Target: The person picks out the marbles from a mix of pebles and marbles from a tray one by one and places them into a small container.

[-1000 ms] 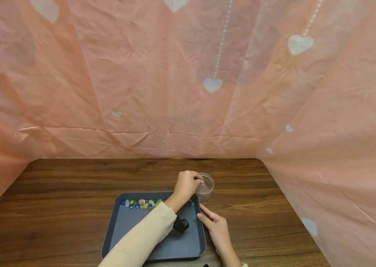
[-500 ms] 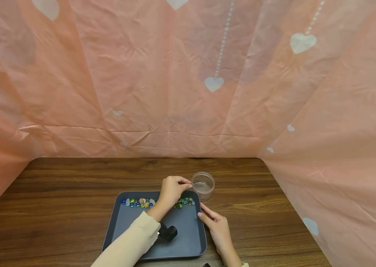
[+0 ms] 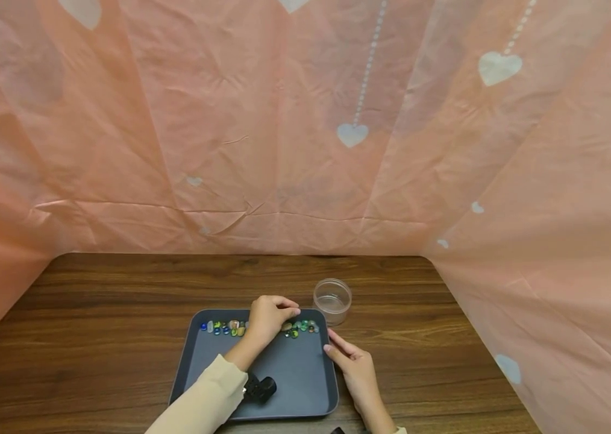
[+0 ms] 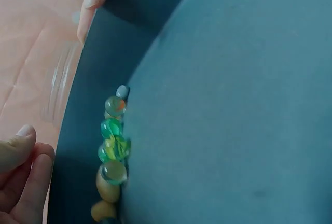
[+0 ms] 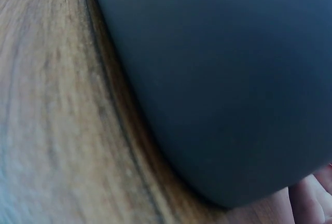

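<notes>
A dark grey tray (image 3: 294,380) lies on the table, with a row of glass marbles and small pebbles (image 3: 219,328) gathered along its far wall. My left hand (image 3: 267,316) hovers at the far rim, its thumb and fingertips near each other with nothing visible between them. In the left wrist view, green and clear marbles (image 4: 115,136) lie beside those fingers, against the wall. My right hand (image 3: 357,367) holds the tray's right edge near the far corner, thumb on the rim and fingers outside. Just beyond that corner stands a clear round jar (image 3: 332,298).
The wooden table (image 3: 94,337) extends on all sides of the tray. A pink cloth (image 3: 284,150) with white hearts hangs behind it and along both sides. A black wrist camera (image 3: 260,389) on my left arm overlaps the tray in the head view.
My left hand has drawn back from the jar's mouth, moving left to the tray's far rim. More of the marbles on the right show now. The right hand has kept its place at the tray's edge.
</notes>
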Demonstrator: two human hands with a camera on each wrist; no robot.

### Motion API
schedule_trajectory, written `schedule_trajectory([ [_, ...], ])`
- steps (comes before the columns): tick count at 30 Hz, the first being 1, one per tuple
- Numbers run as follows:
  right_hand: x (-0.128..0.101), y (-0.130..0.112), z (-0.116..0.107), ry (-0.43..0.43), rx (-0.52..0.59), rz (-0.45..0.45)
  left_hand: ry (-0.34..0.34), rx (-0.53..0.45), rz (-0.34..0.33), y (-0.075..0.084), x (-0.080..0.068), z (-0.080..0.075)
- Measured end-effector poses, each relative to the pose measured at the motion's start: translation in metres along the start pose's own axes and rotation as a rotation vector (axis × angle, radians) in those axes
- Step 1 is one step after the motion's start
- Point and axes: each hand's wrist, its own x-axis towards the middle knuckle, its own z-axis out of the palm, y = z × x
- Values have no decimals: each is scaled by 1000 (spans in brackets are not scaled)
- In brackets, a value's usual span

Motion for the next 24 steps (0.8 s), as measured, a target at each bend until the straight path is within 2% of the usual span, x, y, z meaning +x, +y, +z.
schedule_trajectory([
  [8, 0, 0, 0, 4, 16, 2, -48, 46, 12, -12, -5, -8],
  [19, 1, 1, 0, 8, 25, 0, -137, 119, 33, -17, -14, -12],
  [24, 1, 1, 0, 8, 24, 1, -141, 148, 29, -16, -16, -10],
])
